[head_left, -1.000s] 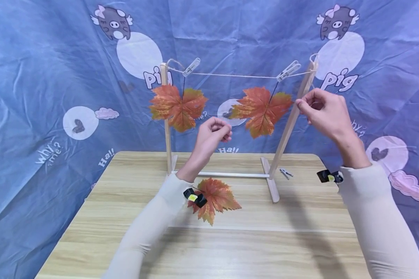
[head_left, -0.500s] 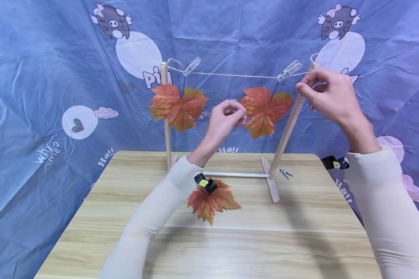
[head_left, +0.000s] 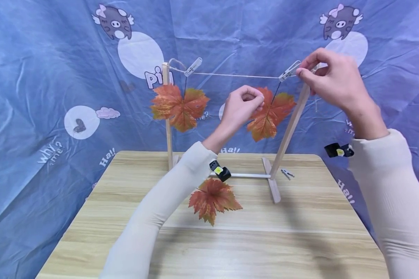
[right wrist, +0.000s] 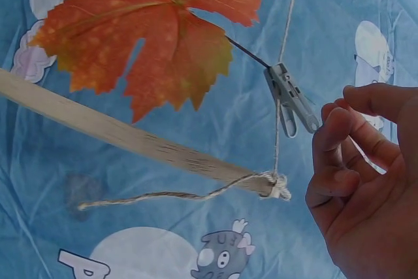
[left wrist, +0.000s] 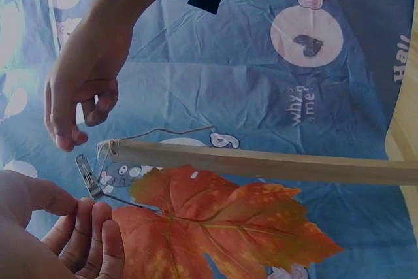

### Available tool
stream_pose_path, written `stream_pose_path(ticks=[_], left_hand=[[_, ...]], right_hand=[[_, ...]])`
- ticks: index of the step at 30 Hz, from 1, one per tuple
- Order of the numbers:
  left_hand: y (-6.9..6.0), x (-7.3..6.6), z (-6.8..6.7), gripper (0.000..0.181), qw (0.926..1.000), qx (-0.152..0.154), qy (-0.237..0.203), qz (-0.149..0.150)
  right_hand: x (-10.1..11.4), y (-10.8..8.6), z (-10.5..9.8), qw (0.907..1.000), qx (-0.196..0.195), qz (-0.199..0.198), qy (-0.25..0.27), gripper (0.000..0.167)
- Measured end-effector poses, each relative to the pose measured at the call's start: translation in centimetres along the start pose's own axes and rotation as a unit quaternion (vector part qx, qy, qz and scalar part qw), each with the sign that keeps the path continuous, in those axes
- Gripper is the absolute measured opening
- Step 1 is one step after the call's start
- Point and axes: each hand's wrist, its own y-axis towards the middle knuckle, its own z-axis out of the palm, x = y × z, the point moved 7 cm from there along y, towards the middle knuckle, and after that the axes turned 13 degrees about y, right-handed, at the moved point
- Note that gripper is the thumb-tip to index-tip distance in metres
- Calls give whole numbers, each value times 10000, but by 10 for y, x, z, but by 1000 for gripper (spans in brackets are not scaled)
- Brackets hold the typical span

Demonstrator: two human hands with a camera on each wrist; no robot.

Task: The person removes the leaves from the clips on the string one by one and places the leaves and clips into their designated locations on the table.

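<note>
- Post at the left (head_left: 169,139) stands upright; we judge it keeps the line (head_left: 237,75) up so things can hang freely.
- Left leaf (head_left: 183,110) hangs below the left peg (head_left: 193,67), which bites its stem at the line.
- Loose leaf (head_left: 214,203) lies on the table (head_left: 251,252), below the line.
- Left hand (head_left: 240,106) hovers before the right leaf (head_left: 270,118), fingers bent and tips together; we cannot tell whether it pinches anything.
- Right leaf hangs by its dark stem from the right peg (right wrist: 297,98), which straddles the line near the knot, probably to stop leaf and stem slipping.
- Spare peg (head_left: 287,174) rests on the table, just beside the foot of the right post (head_left: 290,135). We see no container; pegs do the holding.
- Right hand (head_left: 338,79) reaches in by the right peg's tail, fingers loosely bent, gripping nothing that we can see; it looks placed to get at the peg's squeezing end.
</note>
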Motion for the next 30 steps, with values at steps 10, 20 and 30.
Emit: stream_pose_path(ticks=[10,20,30], left_hand=[[19,-21,15,13,9945,82,1043,19],[28,-17,23,24,9888,-24,1462,-307],[33,-16,37,32,9918,375,1207,-171]], right_hand=[[7,12,-3,9975,213,101,-666,42],[-4,17,5,9845,1028,663,-1257,62],[-9,15,6,9898,719,783,-944,47]])
